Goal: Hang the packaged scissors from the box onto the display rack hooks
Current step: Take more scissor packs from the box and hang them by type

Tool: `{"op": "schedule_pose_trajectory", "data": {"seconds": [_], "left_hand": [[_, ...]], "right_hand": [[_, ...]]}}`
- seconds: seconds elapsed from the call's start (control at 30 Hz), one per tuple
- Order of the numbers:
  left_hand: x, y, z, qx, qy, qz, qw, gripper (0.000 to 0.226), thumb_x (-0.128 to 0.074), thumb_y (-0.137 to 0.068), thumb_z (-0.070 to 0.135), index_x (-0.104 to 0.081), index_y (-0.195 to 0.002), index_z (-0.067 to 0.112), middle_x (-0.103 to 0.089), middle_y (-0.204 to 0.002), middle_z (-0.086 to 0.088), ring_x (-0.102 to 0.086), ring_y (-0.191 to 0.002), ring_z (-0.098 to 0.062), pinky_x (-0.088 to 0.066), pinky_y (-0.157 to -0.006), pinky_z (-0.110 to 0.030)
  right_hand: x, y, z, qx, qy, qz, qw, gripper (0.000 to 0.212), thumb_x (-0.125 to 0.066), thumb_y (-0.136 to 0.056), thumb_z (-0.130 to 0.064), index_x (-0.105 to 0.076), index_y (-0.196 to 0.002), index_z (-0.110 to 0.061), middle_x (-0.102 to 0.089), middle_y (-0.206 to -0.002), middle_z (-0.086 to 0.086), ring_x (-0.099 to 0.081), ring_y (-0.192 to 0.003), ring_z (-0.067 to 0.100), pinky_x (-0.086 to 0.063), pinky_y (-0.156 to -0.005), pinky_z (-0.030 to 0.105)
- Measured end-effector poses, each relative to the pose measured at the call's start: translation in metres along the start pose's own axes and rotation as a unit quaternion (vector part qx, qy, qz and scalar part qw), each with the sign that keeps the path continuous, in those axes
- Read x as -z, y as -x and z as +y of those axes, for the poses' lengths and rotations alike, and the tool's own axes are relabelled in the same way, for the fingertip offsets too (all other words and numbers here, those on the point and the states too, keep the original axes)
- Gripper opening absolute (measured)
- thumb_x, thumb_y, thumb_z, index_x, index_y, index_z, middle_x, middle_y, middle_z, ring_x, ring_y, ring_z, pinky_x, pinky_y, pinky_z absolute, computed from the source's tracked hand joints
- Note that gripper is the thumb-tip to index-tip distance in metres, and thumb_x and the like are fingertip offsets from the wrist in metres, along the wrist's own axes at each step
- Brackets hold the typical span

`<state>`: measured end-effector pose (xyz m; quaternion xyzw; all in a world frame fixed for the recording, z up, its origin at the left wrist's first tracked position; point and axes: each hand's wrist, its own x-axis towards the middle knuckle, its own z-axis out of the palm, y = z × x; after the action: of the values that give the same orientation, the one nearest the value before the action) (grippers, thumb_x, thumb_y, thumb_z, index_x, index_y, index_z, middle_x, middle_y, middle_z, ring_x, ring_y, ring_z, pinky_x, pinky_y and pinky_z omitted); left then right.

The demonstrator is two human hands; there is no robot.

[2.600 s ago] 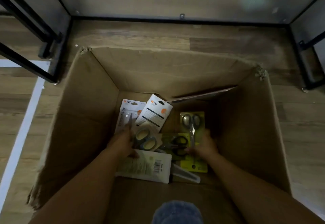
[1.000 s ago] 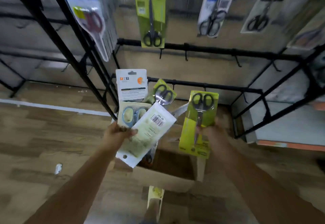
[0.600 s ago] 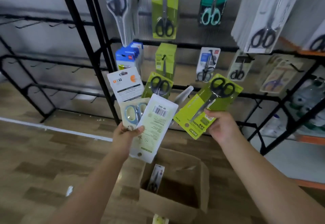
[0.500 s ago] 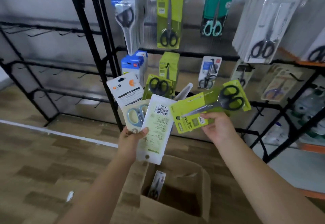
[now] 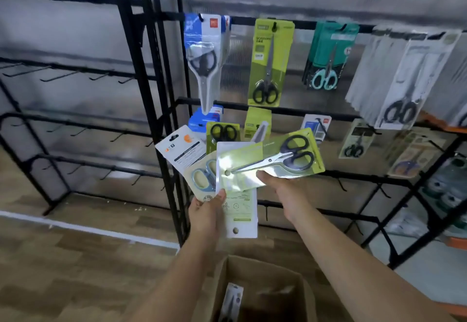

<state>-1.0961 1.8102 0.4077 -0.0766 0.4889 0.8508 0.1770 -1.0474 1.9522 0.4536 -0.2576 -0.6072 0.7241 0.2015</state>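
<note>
Right hand (image 5: 283, 190) pinches green scissors pack (image 5: 274, 160), now turned flat sideways, hang hole toward left, level with rack's low rail. Left hand (image 5: 207, 210) grips fan of packs (image 5: 202, 167) beside it. Box (image 5: 260, 294) below. Judgement: reorienting before hooking on display rack (image 5: 156, 109).

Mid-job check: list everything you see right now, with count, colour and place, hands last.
Green scissors pack: one, lime card, black handles, held sideways before the rack.
Fanned scissors packs: several, white, cream and green, left of it.
Cardboard box: one, brown, on the floor below.
Scissors pack in box: one, pale, against the near-left wall.
Display rack: one, black, straight ahead.
Hung scissors packs: many, blue, green, teal, white, on rack hooks.
Empty rack: one, black, bare hooks, to the left.
Left hand: grips the fanned packs.
Right hand: grips the green pack.
</note>
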Motion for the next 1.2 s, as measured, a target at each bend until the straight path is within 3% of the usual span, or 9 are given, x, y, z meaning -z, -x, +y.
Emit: {"op": "schedule_pose_trajectory", "data": {"seconds": [0.17,0.23,0.33,0.43,0.57,0.73,0.83,0.93,1.2], "left_hand": [[0.012,-0.042,0.022,0.006,0.005,0.012,1.0,0.035,-0.058,-0.087,-0.007,-0.054,-0.121,0.001,-0.065,-0.114,-0.018,-0.064,-0.093,-0.029,-0.052,-0.082,-0.042],[0.016,-0.056,0.027,0.012,0.005,0.016,1.0,0.036,-0.059,-0.087,-0.007,-0.053,-0.122,0.001,-0.065,-0.111,-0.016,-0.065,-0.084,-0.025,-0.053,-0.071,-0.035],[0.02,-0.07,0.033,0.019,0.022,0.008,1.0,0.036,-0.059,-0.087,-0.007,-0.056,-0.121,0.004,-0.067,-0.108,-0.013,-0.066,-0.081,-0.02,-0.051,-0.064,-0.029],[0.021,-0.081,0.035,0.008,0.011,-0.004,1.0,0.032,-0.061,-0.086,-0.004,-0.061,-0.115,0.01,-0.071,-0.104,-0.007,-0.069,-0.084,-0.017,-0.052,-0.065,-0.029],[0.018,-0.09,0.031,0.002,0.017,0.003,1.0,0.029,-0.06,-0.086,-0.007,-0.062,-0.107,0.014,-0.073,-0.091,0.0,-0.071,-0.073,-0.012,-0.052,-0.06,-0.027],[0.013,-0.094,0.022,0.0,0.018,0.015,1.0,0.028,-0.063,-0.084,-0.004,-0.064,-0.104,0.016,-0.075,-0.087,0.002,-0.072,-0.074,-0.013,-0.054,-0.06,-0.026],[0.007,-0.093,0.018,-0.004,0.012,0.014,1.0,0.028,-0.064,-0.084,-0.004,-0.064,-0.102,0.018,-0.075,-0.084,0.005,-0.072,-0.073,-0.012,-0.054,-0.056,-0.024],[-0.003,-0.092,0.017,-0.013,0.021,0.012,1.0,0.03,-0.062,-0.084,-0.007,-0.063,-0.097,0.02,-0.075,-0.08,0.007,-0.072,-0.069,-0.009,-0.054,-0.052,-0.021],[-0.038,-0.09,-0.003,0.031,0.054,0.084,0.994,0.036,-0.06,-0.085,-0.011,-0.057,-0.119,-0.002,-0.058,-0.12,-0.033,-0.059,-0.105,-0.036,-0.053,-0.07,-0.03]], "right_hand": [[-0.031,-0.018,-0.005,0.054,0.068,-0.079,0.993,0.03,-0.075,-0.073,-0.002,-0.064,-0.093,-0.022,-0.068,-0.085,-0.015,-0.064,-0.069,-0.008,-0.046,-0.058,0.006],[-0.039,-0.024,-0.007,0.005,0.084,-0.096,0.992,0.026,-0.077,-0.07,-0.031,-0.065,-0.092,-0.023,-0.067,-0.079,-0.013,-0.06,-0.065,0.0,-0.044,-0.056,0.011],[-0.048,-0.038,-0.011,-0.063,0.089,-0.067,0.992,0.063,-0.053,-0.06,-0.072,-0.061,-0.103,-0.027,-0.06,-0.089,-0.003,-0.05,-0.078,0.011,-0.039,-0.075,0.026],[-0.052,-0.052,-0.009,-0.075,0.048,0.01,0.996,0.036,-0.042,-0.09,-0.055,-0.058,-0.09,-0.023,-0.053,-0.078,0.0,-0.046,-0.067,0.012,-0.033,-0.061,0.025],[-0.05,-0.059,-0.009,-0.046,-0.052,0.005,0.998,0.016,-0.054,-0.092,-0.026,-0.062,-0.094,-0.012,-0.061,-0.077,0.006,-0.052,-0.059,0.015,-0.035,-0.05,0.024],[-0.039,-0.071,-0.02,-0.038,-0.098,0.08,0.991,0.033,-0.065,-0.08,0.007,-0.057,-0.111,-0.002,-0.066,-0.103,0.013,-0.062,-0.089,0.026,-0.049,-0.071,0.033],[-0.035,-0.077,-0.032,-0.086,-0.14,0.068,0.984,0.026,-0.056,-0.079,0.011,-0.06,-0.101,-0.001,-0.065,-0.082,0.011,-0.062,-0.063,0.023,-0.046,-0.053,0.024],[-0.037,-0.08,-0.044,-0.095,-0.244,-0.001,0.965,0.013,-0.051,-0.083,0.001,-0.058,-0.089,-0.007,-0.063,-0.072,0.008,-0.06,-0.063,0.023,-0.047,-0.061,0.028],[-0.042,-0.091,-0.024,-0.008,0.029,0.042,0.999,0.023,-0.054,-0.082,0.016,-0.06,-0.073,-0.004,-0.061,-0.073,0.009,-0.055,-0.063,0.017,-0.047,-0.051,0.017]]}}
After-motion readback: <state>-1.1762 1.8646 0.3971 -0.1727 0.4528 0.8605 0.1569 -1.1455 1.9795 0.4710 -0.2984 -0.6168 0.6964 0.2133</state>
